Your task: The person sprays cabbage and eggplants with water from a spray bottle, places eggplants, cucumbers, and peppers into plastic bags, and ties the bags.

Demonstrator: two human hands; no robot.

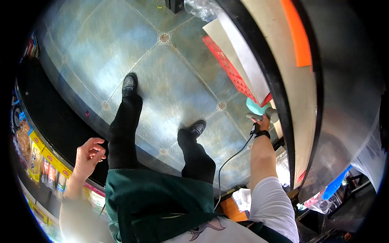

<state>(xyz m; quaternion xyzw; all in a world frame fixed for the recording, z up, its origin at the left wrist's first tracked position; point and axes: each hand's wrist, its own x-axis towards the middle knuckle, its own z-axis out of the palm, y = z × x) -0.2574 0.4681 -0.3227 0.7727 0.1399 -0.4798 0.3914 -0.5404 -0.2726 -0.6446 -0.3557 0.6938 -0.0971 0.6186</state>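
Observation:
My left hand hangs beside the shelf at the left, fingers loosely curled and holding nothing. Low beside the counter at the right, my right hand has its fingers around a grey rounded object, whose kind is hard to tell. Touching or just behind that object is a teal item, partly covered. A black band with a small cabled box circles my right wrist.
A red plastic basket holding pale sheets stands against the black-edged counter. Packaged goods line the curved shelf at left. A cable runs from my right wrist to my waist. Floor tiles lie underfoot.

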